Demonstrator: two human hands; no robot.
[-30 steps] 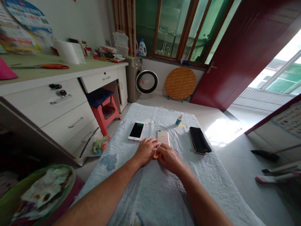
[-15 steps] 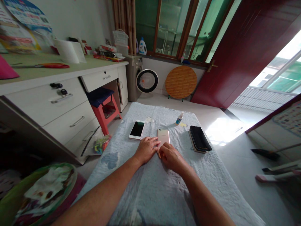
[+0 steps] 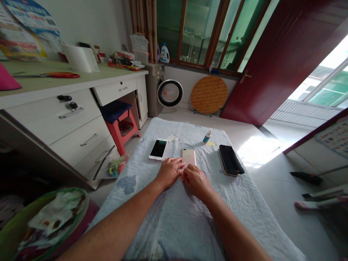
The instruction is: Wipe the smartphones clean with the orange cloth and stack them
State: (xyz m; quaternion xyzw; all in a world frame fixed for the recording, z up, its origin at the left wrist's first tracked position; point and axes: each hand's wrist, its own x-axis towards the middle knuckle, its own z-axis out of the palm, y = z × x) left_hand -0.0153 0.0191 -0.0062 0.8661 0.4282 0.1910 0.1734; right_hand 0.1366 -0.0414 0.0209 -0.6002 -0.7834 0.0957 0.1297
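Note:
A pale gold phone [image 3: 188,156] lies back up on the blue cloth [image 3: 174,224], its lower end covered by my fingers. My left hand [image 3: 169,172] rests at its left edge, fingers stretched out and touching it. Over the lower end, my right hand [image 3: 195,180] is curled with its fingers bent in; what they hold, if anything, is hidden. To the left lies a white phone [image 3: 158,149] with its dark screen up. A black phone [image 3: 231,159] sits on another flat item at the right. Behind stands a small spray bottle [image 3: 207,137].
A desk [image 3: 108,80] with drawers runs along the left, a red stool [image 3: 122,127] beside it. At the lower left is a bin [image 3: 86,206]. Beyond the cloth are an open washer door [image 3: 170,93] and a round wooden board [image 3: 209,95].
My right hand has shifted very slightly over the lower end of the gold phone. My left hand and the other things look unchanged.

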